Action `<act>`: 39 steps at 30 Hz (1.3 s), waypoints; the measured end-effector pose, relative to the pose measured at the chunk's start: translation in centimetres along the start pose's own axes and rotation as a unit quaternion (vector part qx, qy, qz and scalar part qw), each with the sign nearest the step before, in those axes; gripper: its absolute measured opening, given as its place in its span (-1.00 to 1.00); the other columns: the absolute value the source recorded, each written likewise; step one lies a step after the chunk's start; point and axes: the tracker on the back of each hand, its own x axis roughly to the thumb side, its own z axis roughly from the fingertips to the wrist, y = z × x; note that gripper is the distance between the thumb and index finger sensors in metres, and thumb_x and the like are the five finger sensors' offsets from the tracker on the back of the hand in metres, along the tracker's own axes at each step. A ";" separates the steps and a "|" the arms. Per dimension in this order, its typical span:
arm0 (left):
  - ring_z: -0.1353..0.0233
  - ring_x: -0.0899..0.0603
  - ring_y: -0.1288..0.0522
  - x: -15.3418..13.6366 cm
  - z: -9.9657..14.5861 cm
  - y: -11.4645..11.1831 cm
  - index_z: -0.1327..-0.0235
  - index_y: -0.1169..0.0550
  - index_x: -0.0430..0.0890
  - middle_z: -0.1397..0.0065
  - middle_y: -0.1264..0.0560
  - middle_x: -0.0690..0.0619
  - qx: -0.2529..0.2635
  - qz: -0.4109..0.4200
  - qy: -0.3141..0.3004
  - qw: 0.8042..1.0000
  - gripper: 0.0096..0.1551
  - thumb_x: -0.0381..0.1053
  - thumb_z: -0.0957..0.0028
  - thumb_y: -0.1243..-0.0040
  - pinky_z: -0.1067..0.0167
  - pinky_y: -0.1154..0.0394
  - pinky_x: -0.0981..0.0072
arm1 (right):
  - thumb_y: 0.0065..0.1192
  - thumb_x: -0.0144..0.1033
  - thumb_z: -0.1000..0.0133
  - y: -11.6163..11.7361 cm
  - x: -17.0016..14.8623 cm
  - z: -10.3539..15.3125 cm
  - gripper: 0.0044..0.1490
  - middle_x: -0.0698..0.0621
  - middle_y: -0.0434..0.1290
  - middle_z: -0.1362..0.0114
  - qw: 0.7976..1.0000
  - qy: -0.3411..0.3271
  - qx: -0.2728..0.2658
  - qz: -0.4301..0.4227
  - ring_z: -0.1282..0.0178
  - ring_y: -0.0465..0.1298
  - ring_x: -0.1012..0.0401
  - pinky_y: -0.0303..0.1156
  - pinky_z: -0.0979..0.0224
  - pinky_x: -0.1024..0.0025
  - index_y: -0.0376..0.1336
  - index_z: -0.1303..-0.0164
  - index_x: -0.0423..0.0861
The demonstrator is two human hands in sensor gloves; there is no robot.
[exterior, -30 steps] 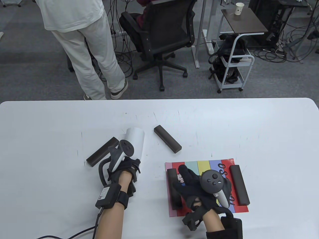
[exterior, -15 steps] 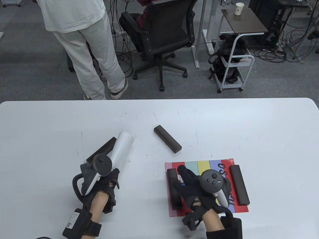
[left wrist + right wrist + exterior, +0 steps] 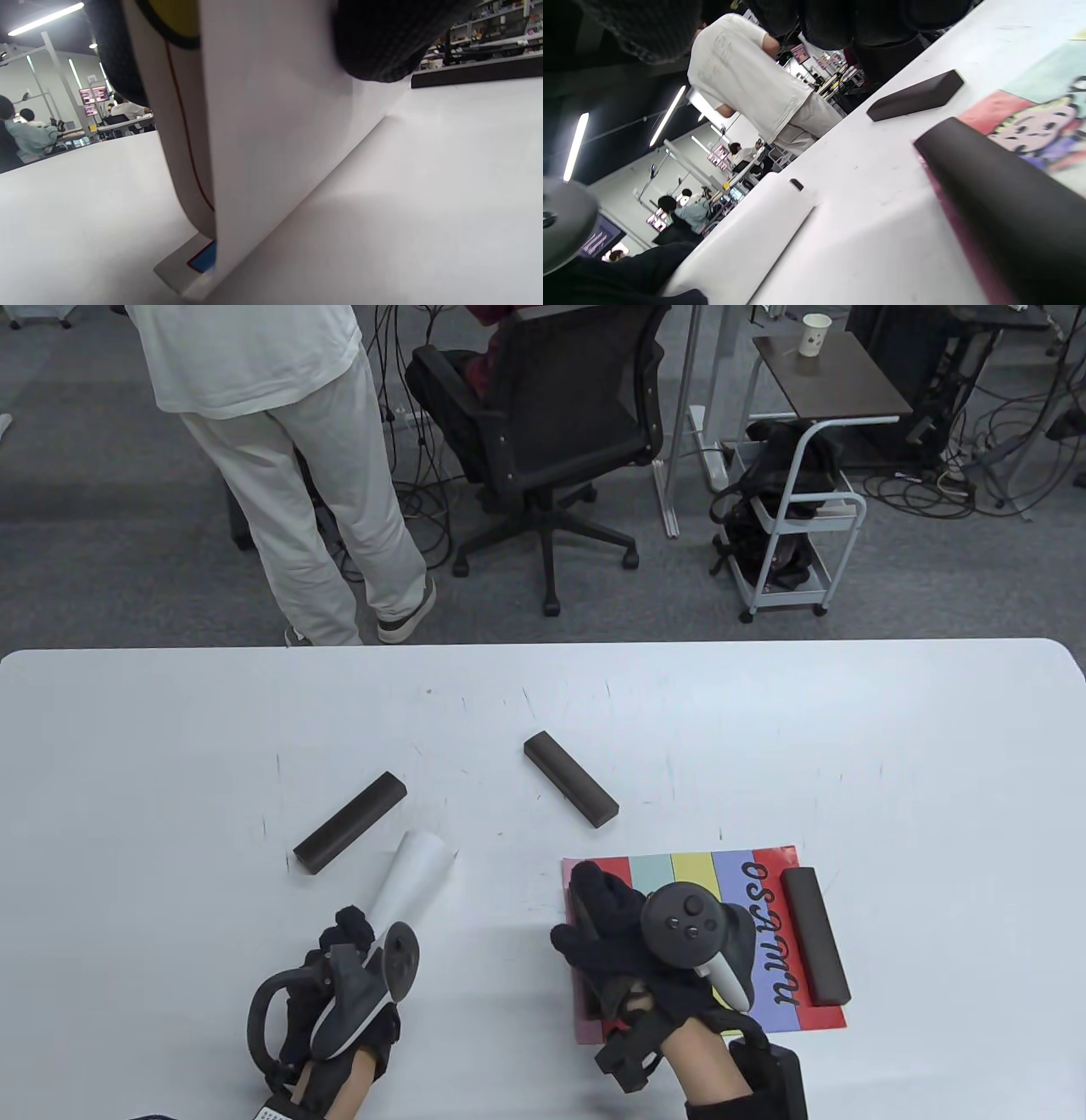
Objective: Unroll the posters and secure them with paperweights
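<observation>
My left hand (image 3: 352,937) grips the near end of a rolled white poster (image 3: 416,872) that lies on the table, pointing away and to the right. In the left wrist view the roll (image 3: 271,127) fills the frame with a gloved fingertip (image 3: 373,38) on it. A colourful poster (image 3: 730,916) lies flat. A dark paperweight (image 3: 814,935) holds its right edge. My right hand (image 3: 598,920) hangs over the paperweight on its left edge (image 3: 1001,203), fingers loose, with a gap showing under them. Two loose paperweights lie behind, one on the left (image 3: 349,821) and one in the middle (image 3: 570,789).
The white table (image 3: 848,729) stretches wide around the posters. Beyond its far edge stand a person in white (image 3: 280,475), an office chair (image 3: 560,432) and a wheeled cart (image 3: 789,526).
My left hand has pulled the rolled poster toward me, off the left loose paperweight. My right hand has shifted left over the flat poster's left paperweight, uncovering the lettering.
</observation>
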 end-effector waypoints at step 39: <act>-0.54 -0.30 -0.31 0.0 -2.7 -1.7 -0.48 -0.20 0.02 -0.59 -0.27 -0.01 -0.123 0.209 -0.181 0.953 -0.29 -0.07 0.00 -0.06 -0.35 -0.36 -0.14 | 0.17 0.28 0.02 12.9 0.9 -5.3 0.10 -0.21 0.18 -0.41 0.968 0.147 0.083 0.186 -0.30 0.28 -0.09 0.22 -0.35 -0.04 -0.12 -0.47 -0.18</act>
